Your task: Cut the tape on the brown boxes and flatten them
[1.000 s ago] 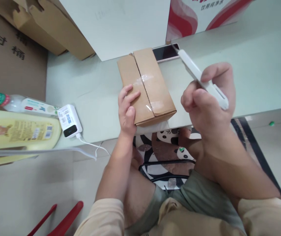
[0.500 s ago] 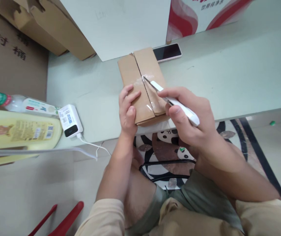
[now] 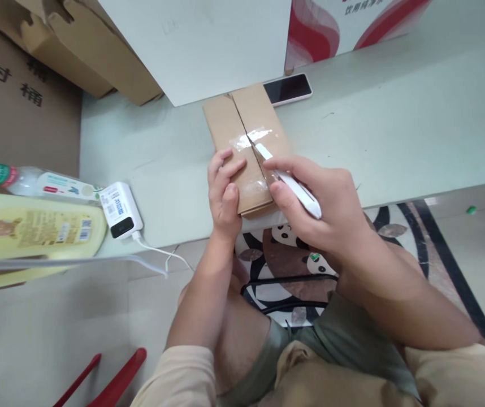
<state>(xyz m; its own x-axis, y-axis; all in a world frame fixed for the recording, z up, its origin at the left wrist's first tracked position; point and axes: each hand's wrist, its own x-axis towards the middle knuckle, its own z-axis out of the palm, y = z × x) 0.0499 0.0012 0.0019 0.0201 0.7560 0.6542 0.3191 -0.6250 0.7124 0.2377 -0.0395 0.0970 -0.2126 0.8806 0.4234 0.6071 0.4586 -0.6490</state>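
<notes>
A small brown cardboard box lies on the pale green table, its top flaps taped shut with clear tape. My left hand rests on the box's near left corner, fingers curled over the flap and pressing it down. My right hand is closed around a white utility knife. The knife's tip touches the tape on the centre seam of the box. The near right part of the box is hidden behind my right hand.
A phone lies face up just behind the box. A white power bank with a cable, a yellow bottle and a clear bottle sit at the left. Large cartons and a white board stand behind.
My right hand came down from the raised position at the right and set the knife tip on the taped seam, then drew it slightly towards me. My left hand stayed on the box.
</notes>
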